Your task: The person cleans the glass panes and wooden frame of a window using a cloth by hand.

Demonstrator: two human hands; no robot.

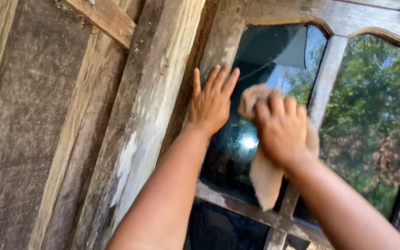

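- The right hand has its fingers curled and clamped on a tan cloth, pressing the bunched top of it flat against the window glass; the loose end of the cloth hangs down below the wrist, across the lower bar of the frame.
- The left hand lies open, fingers straight and close together, palm flat where the weathered window frame meets the edge of the pane. It holds nothing and looks to be steadying the frame or the body.
- The cloth sits in the upper middle of the left pane, just beside the upright bar that parts it from the next pane.
- The glass reflects sky and trees; the right pane shows green leaves. A smaller dark pane lies under the lower bar.
- To the left stand rough grey wall boards and a pale upright post with flaking paint.
- Judging by the pose, the step in hand is wiping the left pane. The next move calls for steady pressure across the pane's remaining surface and corners, with the bracing hand kept off the wiped part.
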